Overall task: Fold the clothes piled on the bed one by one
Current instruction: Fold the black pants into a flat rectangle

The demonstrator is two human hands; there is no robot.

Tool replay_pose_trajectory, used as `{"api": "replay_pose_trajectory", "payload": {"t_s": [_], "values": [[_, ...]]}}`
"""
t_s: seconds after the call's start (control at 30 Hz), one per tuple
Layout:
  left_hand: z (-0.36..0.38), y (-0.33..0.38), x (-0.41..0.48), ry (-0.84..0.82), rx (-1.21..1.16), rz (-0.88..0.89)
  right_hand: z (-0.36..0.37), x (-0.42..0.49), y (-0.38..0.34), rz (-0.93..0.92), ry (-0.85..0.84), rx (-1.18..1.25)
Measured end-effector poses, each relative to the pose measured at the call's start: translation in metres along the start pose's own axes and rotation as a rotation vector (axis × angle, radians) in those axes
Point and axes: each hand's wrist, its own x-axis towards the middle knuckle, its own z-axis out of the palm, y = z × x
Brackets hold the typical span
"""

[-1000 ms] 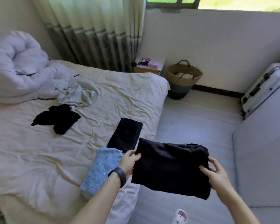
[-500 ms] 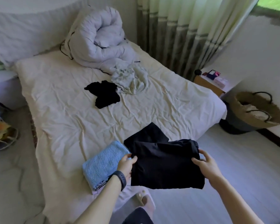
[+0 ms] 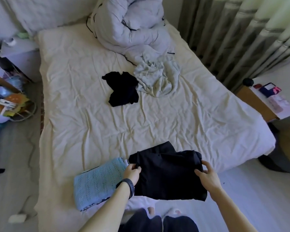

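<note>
A folded black garment [image 3: 167,174] hangs between my hands at the near edge of the bed [image 3: 84,104]. My left hand [image 3: 132,172], with a dark band on the wrist, pinches its left edge. My right hand [image 3: 207,176] grips its right edge. Behind it another folded black piece [image 3: 159,148] lies on the sheet, partly hidden. A folded light blue knit [image 3: 97,183] lies just left of my left hand. Farther up the bed lie a crumpled black garment [image 3: 121,88] and a crumpled pale grey garment [image 3: 155,79].
A rolled grey duvet [image 3: 132,25] fills the head of the bed. A wooden bedside stand [image 3: 264,101] with small items sits at right by the curtain [image 3: 241,36]. Cluttered shelves and a wire basket [image 3: 10,106] stand at left. My feet in slippers show below.
The view has swung left from the floor and suitcase onto the bed. My hands have carried the folded black garment toward the bed, over the other folded black piece.
</note>
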Motion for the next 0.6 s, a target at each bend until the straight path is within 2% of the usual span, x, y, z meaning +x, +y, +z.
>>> {"api": "replay_pose_trajectory", "payload": {"t_s": [0.13, 0.3, 0.6], "values": [[0.012, -0.007, 0.03, 0.087, 0.054, -0.077, 0.017, 0.056, -0.01, 0.005, -0.065, -0.093], [0.037, -0.025, 0.066, 0.245, -0.061, -0.226, 0.041, 0.118, -0.017, -0.019, -0.152, -0.202], [0.058, -0.039, 0.124, 0.481, -0.185, -0.322, 0.09, 0.207, -0.016, -0.066, -0.266, -0.32]]}}
